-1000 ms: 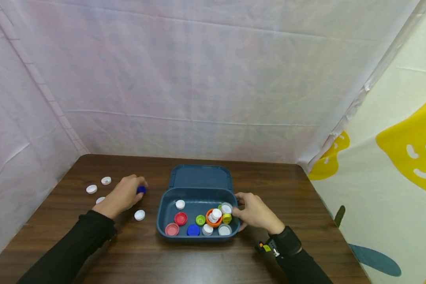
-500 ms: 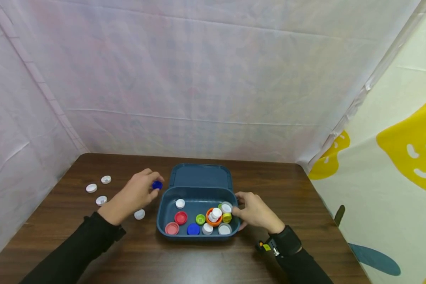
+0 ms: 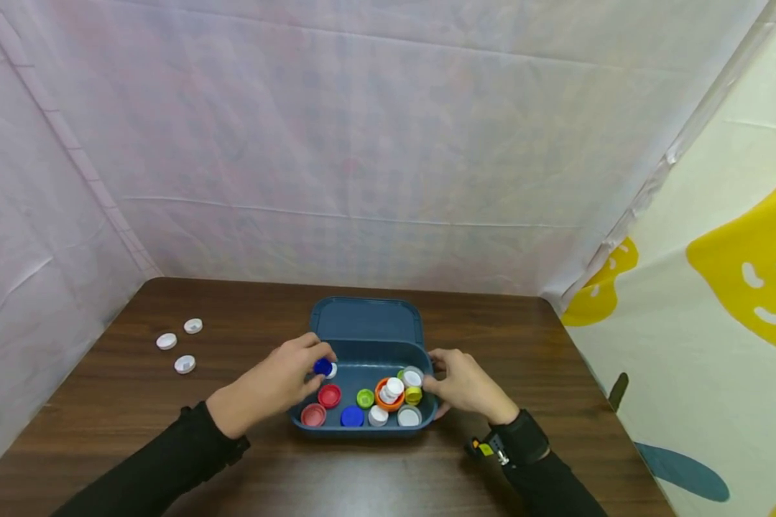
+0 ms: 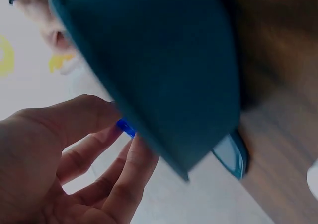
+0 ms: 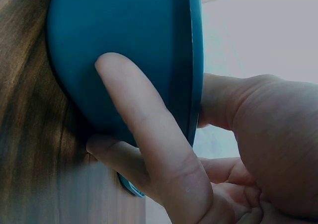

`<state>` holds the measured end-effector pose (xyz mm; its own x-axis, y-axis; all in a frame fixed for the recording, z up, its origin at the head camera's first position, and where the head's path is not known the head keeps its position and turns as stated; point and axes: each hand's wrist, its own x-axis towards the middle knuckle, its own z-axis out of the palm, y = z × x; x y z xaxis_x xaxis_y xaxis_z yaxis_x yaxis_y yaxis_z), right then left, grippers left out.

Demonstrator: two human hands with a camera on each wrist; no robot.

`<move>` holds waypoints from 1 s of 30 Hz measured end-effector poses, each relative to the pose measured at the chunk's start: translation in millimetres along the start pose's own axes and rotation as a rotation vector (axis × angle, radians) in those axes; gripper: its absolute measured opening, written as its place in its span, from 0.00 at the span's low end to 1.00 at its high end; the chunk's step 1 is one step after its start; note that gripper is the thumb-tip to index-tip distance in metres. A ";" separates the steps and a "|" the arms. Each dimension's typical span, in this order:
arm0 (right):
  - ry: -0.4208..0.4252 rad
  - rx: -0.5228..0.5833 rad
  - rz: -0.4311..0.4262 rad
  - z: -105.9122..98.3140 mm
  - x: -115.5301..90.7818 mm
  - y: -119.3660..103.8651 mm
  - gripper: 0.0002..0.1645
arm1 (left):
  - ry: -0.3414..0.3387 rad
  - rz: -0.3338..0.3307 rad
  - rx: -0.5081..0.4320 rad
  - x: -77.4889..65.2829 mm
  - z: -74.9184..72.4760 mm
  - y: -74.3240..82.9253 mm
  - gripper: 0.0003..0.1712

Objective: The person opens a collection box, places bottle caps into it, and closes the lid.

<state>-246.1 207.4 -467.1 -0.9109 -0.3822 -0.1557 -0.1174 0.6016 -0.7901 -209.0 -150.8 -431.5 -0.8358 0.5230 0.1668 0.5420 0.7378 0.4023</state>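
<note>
My left hand point(image 3: 278, 380) pinches a small blue bottle cap point(image 3: 322, 367) over the left side of a dark blue plastic box point(image 3: 362, 432). In the left wrist view the cap point(image 4: 126, 127) shows between thumb and fingers at the box rim. My right hand point(image 3: 468, 388) grips the box's right wall, with the thumb over the rim and fingers along the outside point(image 5: 134, 100). Inside the box lie red caps point(image 3: 329, 396), another blue cap point(image 3: 352, 416), a green cap point(image 3: 365, 399), an orange ring-like cap point(image 3: 381, 402) and several white ones. One white cap there is partly hidden behind the held cap.
Three white caps point(image 3: 185, 364) lie on the brown wooden table point(image 3: 246, 467) at the left. The box's lid point(image 3: 366, 319) lies open behind it. White cloth walls point(image 3: 349, 143) stand at the back and left, and a patterned cloth hangs at the right.
My left hand has carried the blue cap from the table rightward to above the box. A white cap left of the box is now covered by that hand. My right hand stays in place.
</note>
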 end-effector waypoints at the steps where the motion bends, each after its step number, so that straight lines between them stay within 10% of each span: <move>1: -0.001 0.001 0.001 0.1 0.0 0.4 0.35 | -0.021 0.004 -0.007 -0.2 2.4 1.4 0.17; 14: 0.005 0.005 -0.009 0.2 -0.5 1.6 0.33 | -0.035 -0.041 -0.036 0.3 3.8 7.9 0.14; 30: -0.002 0.014 0.005 -0.3 -0.3 1.8 0.34 | 0.138 -0.068 0.093 -0.8 -9.5 -14.8 0.16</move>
<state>-246.1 208.8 -468.3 -0.9108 -0.3802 -0.1606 -0.1072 0.5937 -0.7975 -217.2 -166.2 -429.1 -0.8715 0.4118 0.2663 0.4842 0.8092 0.3328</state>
